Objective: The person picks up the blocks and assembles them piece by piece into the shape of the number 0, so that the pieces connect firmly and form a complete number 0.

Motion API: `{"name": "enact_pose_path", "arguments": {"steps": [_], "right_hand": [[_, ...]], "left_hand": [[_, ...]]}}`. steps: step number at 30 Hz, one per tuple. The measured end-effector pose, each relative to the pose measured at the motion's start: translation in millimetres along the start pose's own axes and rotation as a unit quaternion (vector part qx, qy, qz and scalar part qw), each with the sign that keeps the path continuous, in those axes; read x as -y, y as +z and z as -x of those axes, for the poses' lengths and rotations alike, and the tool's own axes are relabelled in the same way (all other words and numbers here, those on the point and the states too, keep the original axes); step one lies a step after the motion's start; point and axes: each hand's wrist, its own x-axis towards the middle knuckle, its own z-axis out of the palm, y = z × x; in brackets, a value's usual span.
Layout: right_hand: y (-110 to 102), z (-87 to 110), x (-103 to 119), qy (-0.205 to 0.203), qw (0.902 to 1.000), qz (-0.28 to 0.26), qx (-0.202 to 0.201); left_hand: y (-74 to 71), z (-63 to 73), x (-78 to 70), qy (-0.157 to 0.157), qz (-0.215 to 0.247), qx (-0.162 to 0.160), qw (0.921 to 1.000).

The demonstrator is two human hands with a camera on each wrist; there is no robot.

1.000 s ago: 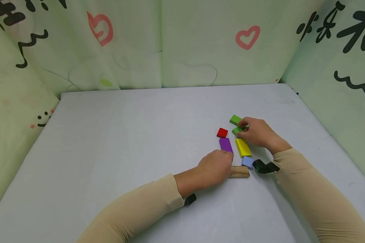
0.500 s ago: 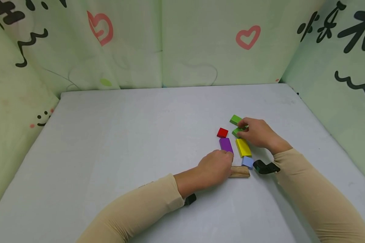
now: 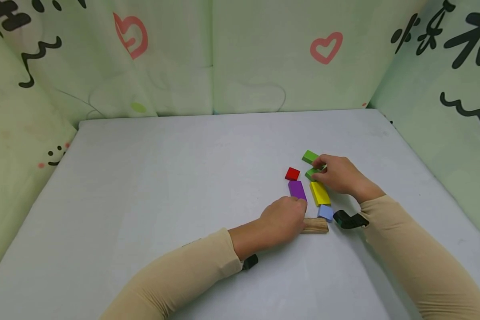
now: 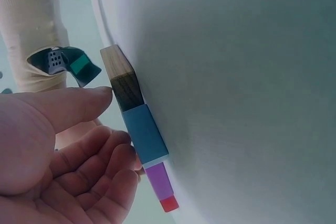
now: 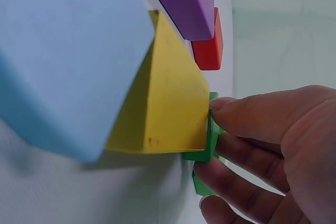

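My left hand [image 3: 282, 220] reaches over a line of blocks. In the left wrist view a blue block [image 4: 145, 135] lies between a wood-grain block [image 4: 121, 69] and a purple block [image 4: 158, 180]. Thumb and curled fingers close around the blue block's two ends; that block is hidden in the head view. Further right, my right hand [image 3: 338, 175] pinches the nearer green block [image 3: 310, 174]. Just beyond is a second green block [image 3: 310, 157]. Close to the right hand stand a yellow block [image 3: 320, 194] and a light-blue block [image 3: 325, 213].
A red block [image 3: 292, 174] sits at the far end of the purple one. White tabletop [image 3: 164, 178] surrounds the blocks. Printed cloth walls [image 3: 240, 66] rise at the back and both sides.
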Motion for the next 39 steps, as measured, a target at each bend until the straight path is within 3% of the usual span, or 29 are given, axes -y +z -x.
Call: {"name": "enact_pose_path", "arguments": {"steps": [39], "right_hand": [[0.8, 2.5, -3.4, 0.000, 1.0000, -0.003, -0.005]], "left_hand": [[-0.5, 0.8, 0.0, 0.010, -0.013, -0.010, 0.9998]]}}
